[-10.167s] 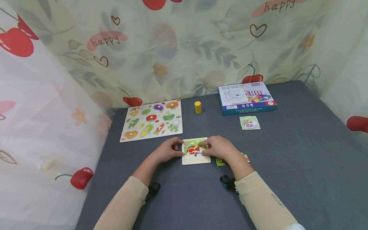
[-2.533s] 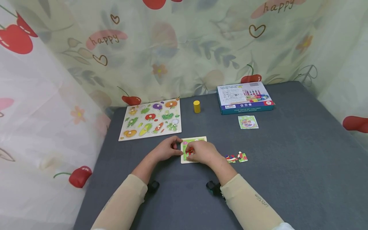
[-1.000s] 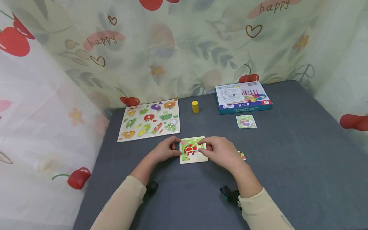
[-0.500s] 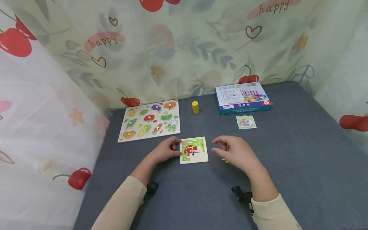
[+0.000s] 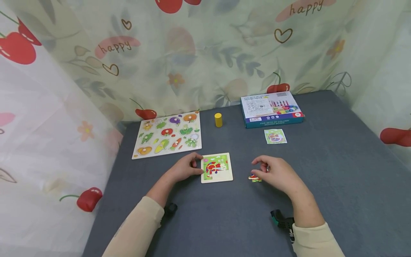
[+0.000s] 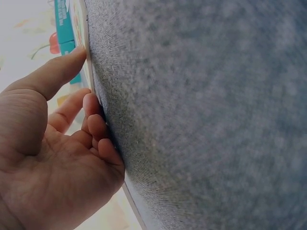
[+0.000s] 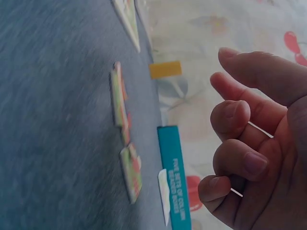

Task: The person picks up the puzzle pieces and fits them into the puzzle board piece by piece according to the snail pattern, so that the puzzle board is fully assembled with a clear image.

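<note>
A small jigsaw board (image 5: 221, 176) with a pale frame lies on the dark cloth. Its picture, red on green, fills the upper part and the lower left; the lower right shows bare wood. At the board's left edge rest the thumb and index fingertips of my left hand (image 5: 184, 167), the other fingers loosely bent in the left wrist view. To the right, my right hand (image 5: 277, 173) is over loose puzzle pieces (image 5: 255, 178), partly hiding them. Nothing is between its thumb and fingers. The right wrist view shows the puzzle pieces (image 7: 130, 175) lying flat, apart from the fingers.
Behind on the left lies a vegetable peg board (image 5: 167, 134). A yellow cylinder (image 5: 218, 120) stands at the back, left of a teal-sided bead box (image 5: 272, 110). In front of that box is a small picture card (image 5: 275, 136). A printed curtain (image 5: 205, 60) borders the table.
Over ten seconds, green pieces have come into the board's lower left. In the last second my right hand has moved from the board rightward to the loose pieces. My left hand has stayed at the board's edge.
</note>
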`<action>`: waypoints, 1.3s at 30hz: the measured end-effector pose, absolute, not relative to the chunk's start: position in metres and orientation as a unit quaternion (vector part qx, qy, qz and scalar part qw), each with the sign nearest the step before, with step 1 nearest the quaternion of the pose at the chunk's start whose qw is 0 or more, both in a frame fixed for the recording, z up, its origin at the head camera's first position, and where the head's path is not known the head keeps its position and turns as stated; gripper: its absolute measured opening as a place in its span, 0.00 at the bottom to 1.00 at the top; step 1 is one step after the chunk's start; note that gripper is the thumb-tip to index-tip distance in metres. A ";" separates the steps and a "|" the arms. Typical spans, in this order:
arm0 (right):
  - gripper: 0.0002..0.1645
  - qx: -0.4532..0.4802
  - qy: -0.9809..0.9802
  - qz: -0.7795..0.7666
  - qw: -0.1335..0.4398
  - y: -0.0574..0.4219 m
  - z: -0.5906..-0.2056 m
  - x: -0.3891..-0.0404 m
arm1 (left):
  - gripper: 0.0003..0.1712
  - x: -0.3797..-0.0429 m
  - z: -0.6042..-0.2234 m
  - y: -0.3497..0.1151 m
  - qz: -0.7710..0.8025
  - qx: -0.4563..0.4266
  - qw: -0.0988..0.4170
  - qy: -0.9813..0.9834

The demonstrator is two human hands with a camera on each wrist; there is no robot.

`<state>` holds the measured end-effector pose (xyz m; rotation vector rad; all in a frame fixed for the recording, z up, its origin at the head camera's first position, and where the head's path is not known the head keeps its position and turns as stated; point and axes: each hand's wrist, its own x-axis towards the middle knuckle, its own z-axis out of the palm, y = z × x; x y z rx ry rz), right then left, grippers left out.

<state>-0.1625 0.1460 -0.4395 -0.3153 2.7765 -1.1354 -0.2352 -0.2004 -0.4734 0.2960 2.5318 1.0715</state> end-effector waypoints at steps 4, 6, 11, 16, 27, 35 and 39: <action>0.17 -0.097 0.923 -0.366 0.068 0.152 -0.443 -0.161 | 0.27 -0.236 -0.474 -0.201 0.382 0.110 0.185 0.899; 0.17 -0.096 0.925 -0.361 0.072 0.155 -0.446 -0.161 | 0.27 -0.236 -0.474 -0.201 0.383 0.112 0.185 0.898; 0.15 -0.099 0.928 -0.349 0.087 0.160 -0.454 -0.161 | 0.28 -0.236 -0.472 -0.201 0.385 0.117 0.187 0.896; 0.15 -0.100 0.931 -0.334 0.104 0.163 -0.463 -0.162 | 0.28 -0.236 -0.472 -0.201 0.384 0.116 0.186 0.897; 0.13 -0.093 0.940 -0.309 0.107 0.161 -0.468 -0.164 | 0.27 -0.236 -0.474 -0.201 0.378 0.108 0.189 0.900; 0.12 -0.105 0.941 -0.304 0.108 0.159 -0.468 -0.166 | 0.27 -0.236 -0.474 -0.201 0.379 0.113 0.190 0.899; 0.13 -0.106 0.941 -0.304 0.106 0.158 -0.465 -0.168 | 0.27 -0.236 -0.474 -0.201 0.377 0.111 0.191 0.900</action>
